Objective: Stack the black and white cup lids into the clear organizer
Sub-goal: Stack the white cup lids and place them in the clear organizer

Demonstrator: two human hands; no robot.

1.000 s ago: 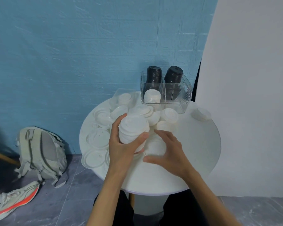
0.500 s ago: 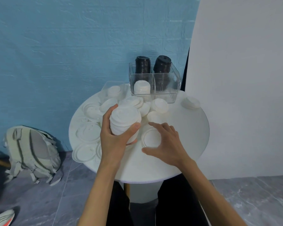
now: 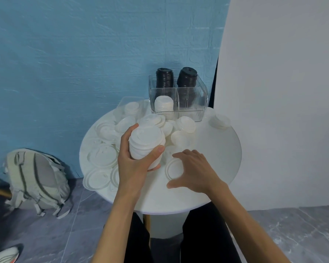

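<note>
My left hand (image 3: 135,166) grips a stack of white lids (image 3: 146,143) just above the round white table (image 3: 217,154). My right hand (image 3: 196,171) lies spread over a single white lid (image 3: 174,168) flat on the table, fingers straight. Many loose white lids (image 3: 103,156) cover the table's left and middle. At the back stands the clear organizer (image 3: 194,99). It holds two tall stacks of black lids (image 3: 164,77) in the rear and a short white stack (image 3: 163,104) in the front left compartment.
A lone white lid (image 3: 220,121) sits near the table's right rim. A second clear tray (image 3: 129,101) stands left of the organizer. A grey backpack (image 3: 36,179) lies on the floor at the left, a shoe (image 3: 6,255) at bottom left. A white board (image 3: 283,92) stands at the right.
My right hand has slid slightly toward me over the flat lid. My left hand keeps its grip on the white stack. The view has shifted a little.
</note>
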